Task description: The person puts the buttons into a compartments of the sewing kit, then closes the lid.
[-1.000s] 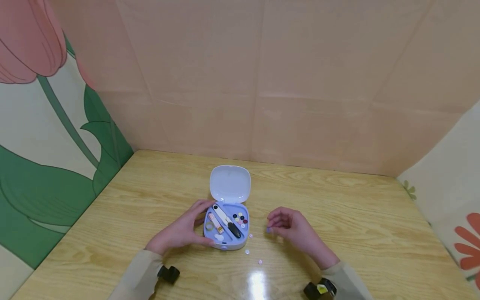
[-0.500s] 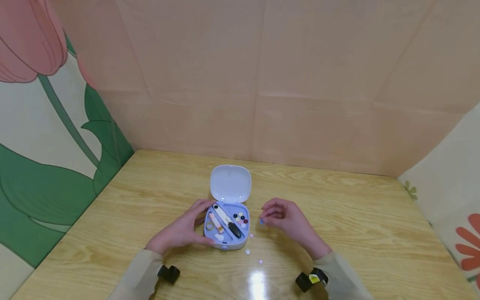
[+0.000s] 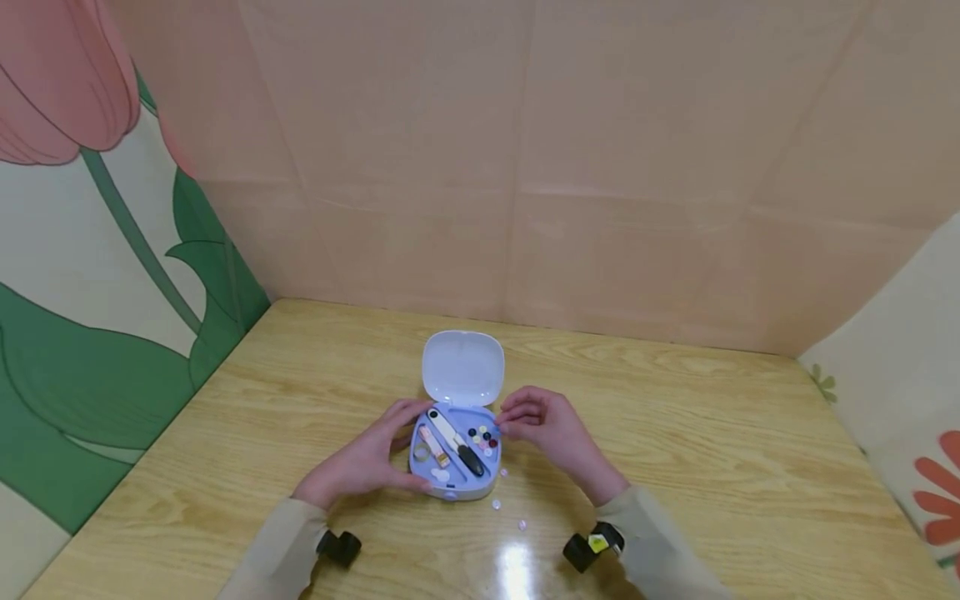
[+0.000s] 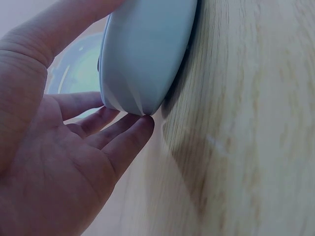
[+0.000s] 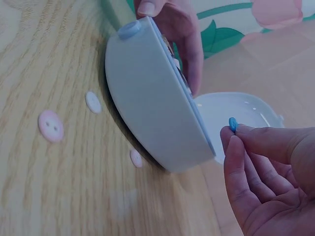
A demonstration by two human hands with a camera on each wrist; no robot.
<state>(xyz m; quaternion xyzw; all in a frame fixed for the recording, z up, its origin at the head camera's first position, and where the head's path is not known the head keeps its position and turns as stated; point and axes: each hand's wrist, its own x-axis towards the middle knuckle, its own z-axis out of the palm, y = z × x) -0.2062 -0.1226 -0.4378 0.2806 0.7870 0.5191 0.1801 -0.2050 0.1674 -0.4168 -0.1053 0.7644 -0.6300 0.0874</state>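
Observation:
A sewing box [image 3: 474, 492] with a pale blue tray stands on the table, its white lid [image 3: 463, 367] tipped back. My left hand [image 3: 363, 458] grips the box's left side, thumb at the front corner and fingers behind; in the left wrist view the fingertips touch its wall. Between thumb and forefinger, my right hand [image 3: 555, 429] pinches a small blue button [image 5: 233, 124] at the box's right rim. Several buttons [image 3: 482, 436] lie in the right compartment. A white tool with a black end [image 3: 468, 458] fills the middle slot; a pinkish strip [image 3: 432, 446] lies left of it.
Near the box's right front, a pink button [image 5: 51, 126], a white button [image 5: 93, 102] and a pale pink button [image 5: 136, 158] lie on the wooden table [image 3: 712, 442]. A beige cloth [image 3: 517, 167] hangs behind the table.
My right hand has moved left and away from me with the blue button, from over the table to the box's right rim. My left hand and the box have stayed put.

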